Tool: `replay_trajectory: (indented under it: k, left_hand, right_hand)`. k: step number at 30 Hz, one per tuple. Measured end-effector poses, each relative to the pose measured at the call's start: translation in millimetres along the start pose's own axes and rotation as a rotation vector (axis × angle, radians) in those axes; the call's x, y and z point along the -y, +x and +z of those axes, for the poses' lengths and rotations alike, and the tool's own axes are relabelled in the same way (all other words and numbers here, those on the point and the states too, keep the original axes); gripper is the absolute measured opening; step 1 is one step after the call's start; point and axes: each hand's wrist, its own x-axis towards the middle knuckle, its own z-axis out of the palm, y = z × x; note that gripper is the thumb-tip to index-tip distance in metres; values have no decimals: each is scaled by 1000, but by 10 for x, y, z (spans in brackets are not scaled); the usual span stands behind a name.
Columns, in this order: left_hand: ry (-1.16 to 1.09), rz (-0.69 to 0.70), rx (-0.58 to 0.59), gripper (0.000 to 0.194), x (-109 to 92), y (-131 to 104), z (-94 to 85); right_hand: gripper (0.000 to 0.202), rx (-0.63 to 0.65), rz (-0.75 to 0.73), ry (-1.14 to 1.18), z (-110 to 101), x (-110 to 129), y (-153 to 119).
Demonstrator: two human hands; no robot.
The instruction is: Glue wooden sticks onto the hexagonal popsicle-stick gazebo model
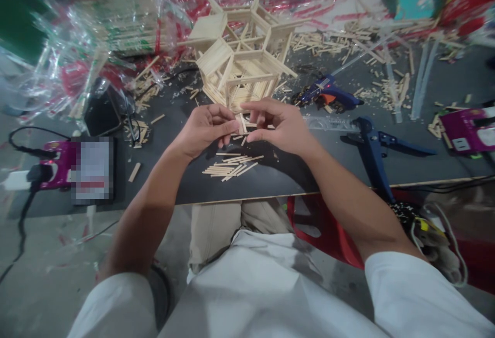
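Observation:
A wooden stick structure [247, 65] with hexagonal frames stands on the dark table, just beyond my hands. My left hand [212, 129] pinches a small light wooden piece [242, 123] between thumb and fingertips. On the other side of that piece, my right hand [276, 124] is curved with thumb and index finger apart, and nothing shows between them. Short sticks lie under the fingers. Closer to the table's front edge is a loose pile of thin sticks [231, 167].
A blue glue gun [328, 92], a clear ruler [332, 124] and a blue cutter [373, 155] lie on the right. Left are a phone [93, 170], a purple power strip [62, 164] and a black box [101, 108]. Plastic wrap [131, 29] and stick scraps cover the back.

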Motion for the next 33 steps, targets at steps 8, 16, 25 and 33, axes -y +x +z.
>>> replay_trajectory:
  k: [8,16,25,33]
  left_hand:
    - [45,13,34,35,5,-8,-19]
    - [46,23,46,31,15,-10,-25]
    - [16,26,39,35,1,-8,-8]
    - [39,34,20,36,16,-11,-5]
  right_hand:
    - [50,31,-18,-28,-38,20,1]
    - [38,21,-17,-42,-8,43,4]
    - [37,8,-17,-57,-2,51,0]
    - [36,2,-24,-84,1,78,-9]
